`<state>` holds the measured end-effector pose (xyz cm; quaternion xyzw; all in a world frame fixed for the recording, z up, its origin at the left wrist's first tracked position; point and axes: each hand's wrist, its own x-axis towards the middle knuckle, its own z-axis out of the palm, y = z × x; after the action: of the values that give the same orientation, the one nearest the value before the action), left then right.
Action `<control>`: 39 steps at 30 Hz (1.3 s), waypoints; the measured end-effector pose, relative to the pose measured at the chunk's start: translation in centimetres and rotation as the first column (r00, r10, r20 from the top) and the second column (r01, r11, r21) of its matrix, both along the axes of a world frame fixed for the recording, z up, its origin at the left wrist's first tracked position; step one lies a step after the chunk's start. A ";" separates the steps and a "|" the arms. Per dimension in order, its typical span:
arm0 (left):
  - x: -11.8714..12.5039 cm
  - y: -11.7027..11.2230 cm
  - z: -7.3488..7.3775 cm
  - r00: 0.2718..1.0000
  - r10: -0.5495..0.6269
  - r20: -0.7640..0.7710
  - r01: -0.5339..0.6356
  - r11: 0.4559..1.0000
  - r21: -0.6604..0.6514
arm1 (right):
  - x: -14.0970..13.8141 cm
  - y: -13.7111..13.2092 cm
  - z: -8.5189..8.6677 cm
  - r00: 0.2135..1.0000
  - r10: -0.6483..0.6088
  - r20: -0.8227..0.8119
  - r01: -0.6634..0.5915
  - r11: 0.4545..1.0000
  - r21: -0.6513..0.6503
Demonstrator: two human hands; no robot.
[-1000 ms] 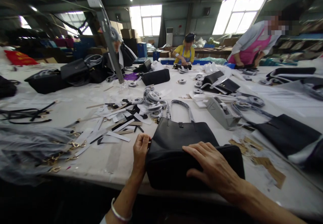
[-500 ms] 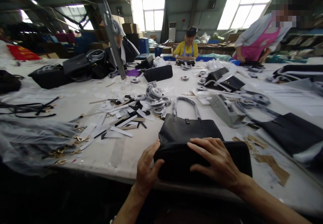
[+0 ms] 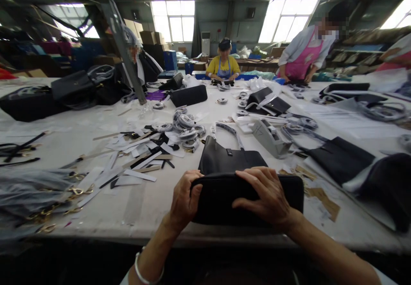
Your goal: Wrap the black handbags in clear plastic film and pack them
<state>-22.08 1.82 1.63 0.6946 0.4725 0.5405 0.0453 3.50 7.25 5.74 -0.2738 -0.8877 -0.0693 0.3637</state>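
A black leather handbag lies on the white table right in front of me, base toward me and wrapped handles pointing away. My left hand grips the left end of the bag's base, fingers curled over its top edge. My right hand lies over the middle of the base with its fingers bent down onto the leather. Both hands hold the bag's bottom panel tilted up toward me.
Left of the bag lie white and black strips and rolls of tape. A grey tape dispenser and dark bags sit to the right. Clear-wrapped gold hardware fills the left. Other people work at the far side.
My left hand moved from the bag's left corner to a grip over the base's top edge. Both hands have tipped the base up toward me, and the view shifted left.
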 end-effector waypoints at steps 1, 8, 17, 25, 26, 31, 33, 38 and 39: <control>-0.2 0.6 -0.4 0.998 0.033 -0.051 -0.034 0.999 -0.004 | -0.3 0.1 0.0 1.000 0.009 -0.014 -0.009 1.000 -0.005; -2.2 3.7 -2.3 0.921 0.026 -0.389 -0.177 0.918 -0.356 | -2.3 2.5 -3.0 0.992 -0.098 0.085 0.114 0.973 -0.202; 1.7 4.1 1.5 0.777 -0.251 -0.577 -0.138 0.827 -0.545 | -4.2 5.3 -4.3 0.968 -0.096 0.231 0.224 0.745 -0.628; 0.0 6.0 -2.6 0.940 -0.328 -0.092 0.152 0.647 -0.748 | 6.1 3.8 -2.2 0.928 -0.360 0.097 0.347 0.736 -0.581; -0.2 5.9 -2.6 0.942 -0.324 -0.088 0.157 0.656 -0.738 | 8.2 3.6 -2.5 0.874 -0.483 0.059 0.403 0.650 -0.645; 0.1 4.6 -1.1 0.890 -0.323 -0.322 0.095 0.822 -0.561 | 14.2 3.3 -5.9 0.819 -0.531 0.216 0.307 0.087 -0.948; 0.2 4.0 0.0 0.833 -0.337 -0.439 0.143 0.897 -0.419 | 14.1 3.7 -7.0 0.870 -0.450 0.202 0.256 0.060 -0.965; 0.5 2.3 2.5 0.727 -0.342 -0.596 0.300 0.938 -0.174 | 12.7 5.5 -7.4 0.905 -0.367 0.216 0.265 0.087 -0.960; 0.7 1.9 2.8 0.716 -0.360 -0.598 0.325 0.930 -0.172 | 12.3 5.9 -7.2 0.914 -0.358 0.189 0.253 0.138 -0.958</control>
<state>-21.35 3.76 4.48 0.9067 0.3385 0.2514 0.0058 15.75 13.15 -1.44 -0.6161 -0.6411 0.4398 0.1264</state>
